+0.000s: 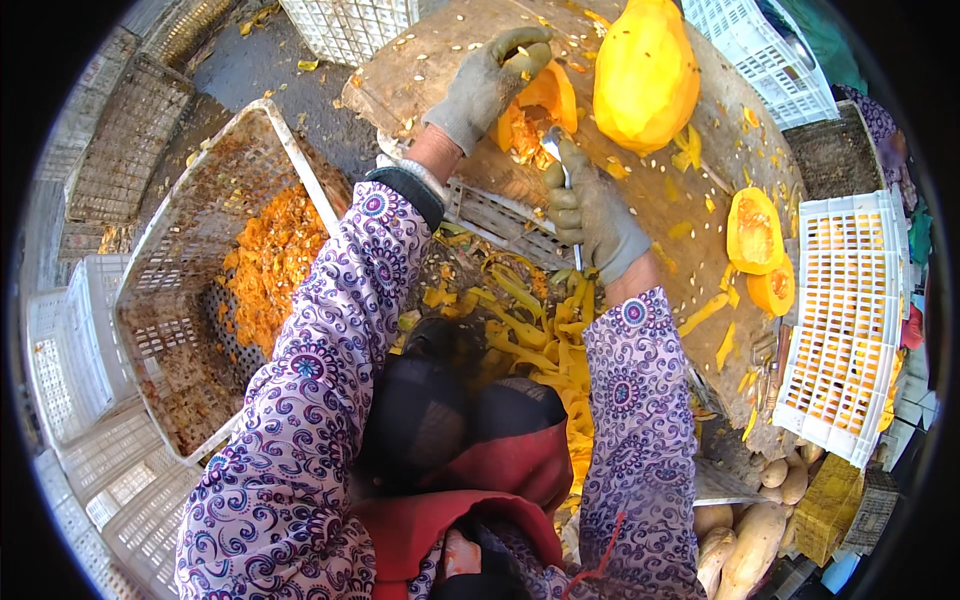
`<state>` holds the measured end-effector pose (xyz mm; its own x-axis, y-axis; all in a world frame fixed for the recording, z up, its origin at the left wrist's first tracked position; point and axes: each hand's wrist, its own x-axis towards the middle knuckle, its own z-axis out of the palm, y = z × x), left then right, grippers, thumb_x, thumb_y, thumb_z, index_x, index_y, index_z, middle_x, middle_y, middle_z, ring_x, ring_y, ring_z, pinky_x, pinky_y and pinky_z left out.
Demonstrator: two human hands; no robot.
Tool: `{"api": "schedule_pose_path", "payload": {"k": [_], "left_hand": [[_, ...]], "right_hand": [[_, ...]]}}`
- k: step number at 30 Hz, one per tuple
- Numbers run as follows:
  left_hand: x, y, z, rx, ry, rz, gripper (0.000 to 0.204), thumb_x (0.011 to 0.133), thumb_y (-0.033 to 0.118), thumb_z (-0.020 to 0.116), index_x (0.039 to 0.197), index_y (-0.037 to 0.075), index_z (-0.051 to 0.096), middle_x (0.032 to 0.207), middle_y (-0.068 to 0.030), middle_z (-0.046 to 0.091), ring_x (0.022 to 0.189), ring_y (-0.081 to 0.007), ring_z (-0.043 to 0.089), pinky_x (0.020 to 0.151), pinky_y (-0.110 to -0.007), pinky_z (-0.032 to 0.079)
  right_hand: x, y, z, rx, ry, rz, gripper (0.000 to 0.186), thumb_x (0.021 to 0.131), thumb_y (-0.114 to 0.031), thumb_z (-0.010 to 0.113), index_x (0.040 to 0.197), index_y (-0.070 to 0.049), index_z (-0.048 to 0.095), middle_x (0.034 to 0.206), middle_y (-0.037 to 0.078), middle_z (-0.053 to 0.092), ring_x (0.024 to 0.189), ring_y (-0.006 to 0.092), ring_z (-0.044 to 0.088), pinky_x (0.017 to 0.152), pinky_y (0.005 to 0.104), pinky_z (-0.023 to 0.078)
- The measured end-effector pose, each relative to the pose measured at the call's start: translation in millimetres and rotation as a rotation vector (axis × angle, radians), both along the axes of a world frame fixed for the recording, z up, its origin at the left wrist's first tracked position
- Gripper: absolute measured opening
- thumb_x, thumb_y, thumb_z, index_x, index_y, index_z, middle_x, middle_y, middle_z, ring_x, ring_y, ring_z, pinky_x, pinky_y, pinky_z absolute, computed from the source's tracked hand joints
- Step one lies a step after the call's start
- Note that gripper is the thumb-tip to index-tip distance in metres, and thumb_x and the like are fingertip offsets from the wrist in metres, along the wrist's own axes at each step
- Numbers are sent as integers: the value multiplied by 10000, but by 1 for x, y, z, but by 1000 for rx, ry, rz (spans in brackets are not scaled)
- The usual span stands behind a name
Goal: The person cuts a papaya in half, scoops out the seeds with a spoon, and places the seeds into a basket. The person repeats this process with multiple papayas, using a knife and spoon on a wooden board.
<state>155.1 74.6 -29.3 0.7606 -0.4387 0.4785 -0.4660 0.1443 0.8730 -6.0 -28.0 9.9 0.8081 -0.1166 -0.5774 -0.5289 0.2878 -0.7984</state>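
Observation:
My left hand (490, 82), in a grey glove, grips an orange squash half (540, 105) on the wooden board (430, 70). My right hand (592, 210), also gloved, holds a metal spoon (556, 150) whose bowl sits in the seed pulp of that half. A large peeled yellow squash (645, 72) lies just to the right on the board. Two more cleaned halves (755, 232) rest at the board's right edge.
A white crate (175, 250) with orange pulp stands at my left. A pile of yellow peels (530, 330) lies under the board near my knees. A white crate (845, 320) with squash pieces is at the right. Unpeeled squashes (745, 545) lie at the lower right. Stacked crates (70, 380) stand around.

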Motion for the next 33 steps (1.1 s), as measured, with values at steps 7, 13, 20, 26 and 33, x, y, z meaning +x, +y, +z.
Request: {"api": "schedule_pose_path", "payload": {"k": [7, 13, 20, 26, 33], "left_hand": [[-19, 8, -10, -288, 260, -43, 394, 907, 307, 582, 1203, 52, 536, 1075, -31, 573, 993, -92, 518, 877, -234, 421], [-13, 10, -9, -358, 338, -165, 406, 948, 320, 502, 1238, 36, 513, 1155, -67, 570, 1051, -126, 522, 920, -248, 416], [-24, 11, -4, -386, 339, -204, 428, 956, 333, 477, 1264, 35, 482, 1176, -77, 564, 1062, -146, 526, 923, -263, 422], [-22, 9, -4, -274, 270, -191, 450, 933, 377, 509, 1220, 31, 522, 1118, -59, 578, 1039, -129, 521, 908, -259, 414], [-24, 13, -4, -214, 283, -183, 428, 926, 386, 521, 1176, 41, 564, 1071, -42, 592, 995, -120, 522, 880, -251, 413]], "right_hand": [[-1, 4, 0, 159, -59, -42, 425, 893, -548, 468, 780, -139, 465, 540, -92, 300, 392, 11, 223, 339, 167, 175], [18, 15, 3, 338, -211, -127, 346, 913, -469, 496, 814, -137, 497, 541, -92, 306, 400, 5, 242, 325, 146, 181], [29, 23, -2, 487, -285, -138, 334, 921, -459, 485, 808, -145, 498, 535, -92, 296, 396, 11, 244, 321, 155, 174], [34, 26, -11, 641, -336, -92, 346, 926, -475, 464, 790, -157, 489, 526, -91, 289, 386, 18, 244, 317, 165, 177], [36, 19, -15, 403, -206, 48, 395, 921, -524, 436, 790, -154, 478, 529, -89, 304, 381, 20, 238, 323, 173, 174]]}}
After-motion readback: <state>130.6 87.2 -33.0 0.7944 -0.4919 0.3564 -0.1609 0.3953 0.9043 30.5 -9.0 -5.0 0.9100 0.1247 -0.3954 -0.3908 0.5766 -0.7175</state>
